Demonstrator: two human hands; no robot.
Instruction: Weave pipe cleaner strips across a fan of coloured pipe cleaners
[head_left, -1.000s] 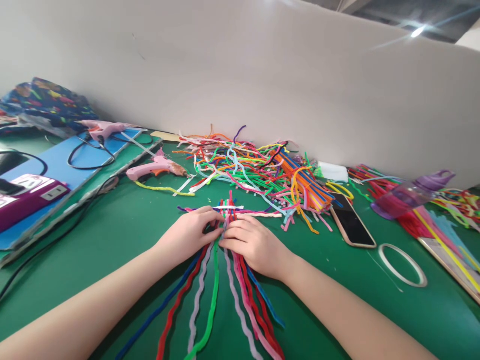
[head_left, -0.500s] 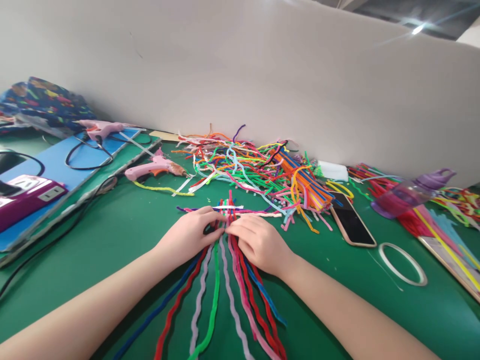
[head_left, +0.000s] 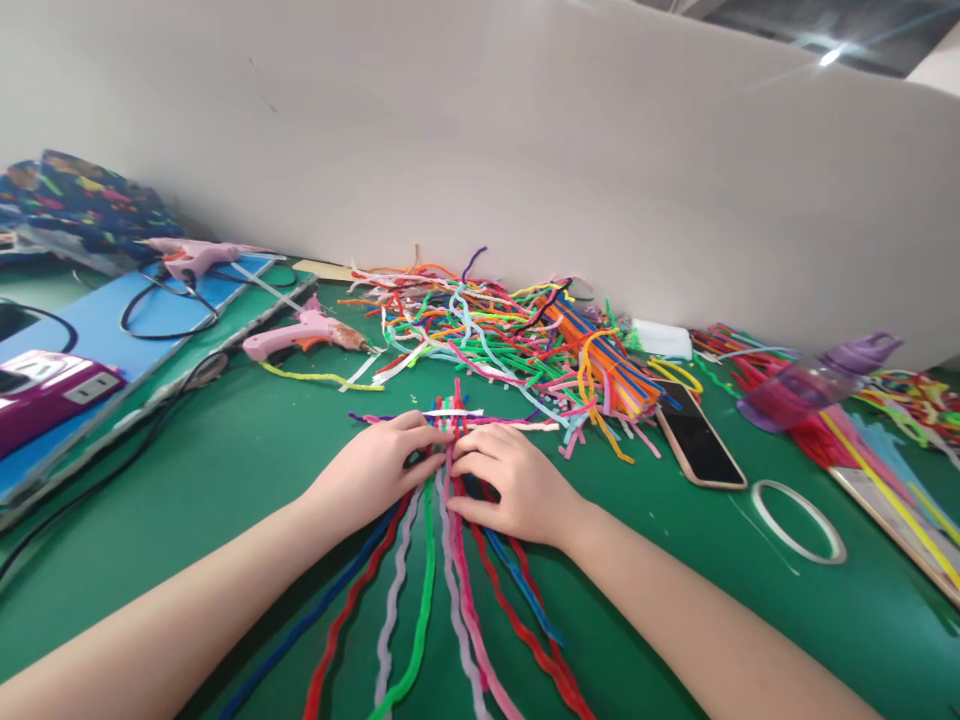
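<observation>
Several long pipe cleaners in blue, red, lilac, green (head_left: 428, 590) and pink (head_left: 463, 585) fan out toward me over the green table. At their far end they cross a few sideways strands, among them a white pipe cleaner (head_left: 459, 412), in a small woven part. My left hand (head_left: 390, 460) is closed on this woven part from the left, thumb and fingertips pressed together. From the right, my right hand (head_left: 514, 480) has curled fingers at the pink pipe cleaner just below the weave, its thumb lower down along the strand. The hands partly hide the crossings.
A heap of loose pipe cleaners (head_left: 487, 330) lies beyond my hands. At left are two pink glue guns (head_left: 307, 335), black cords and a purple power strip (head_left: 56, 400). At right lie a phone (head_left: 701, 440), a tape ring (head_left: 799, 522) and a purple bottle (head_left: 806, 385).
My right hand's thumb has moved down and apart from its fingers. The pink strand has shifted left, away from the red ones beside it. My left hand stays at the weave.
</observation>
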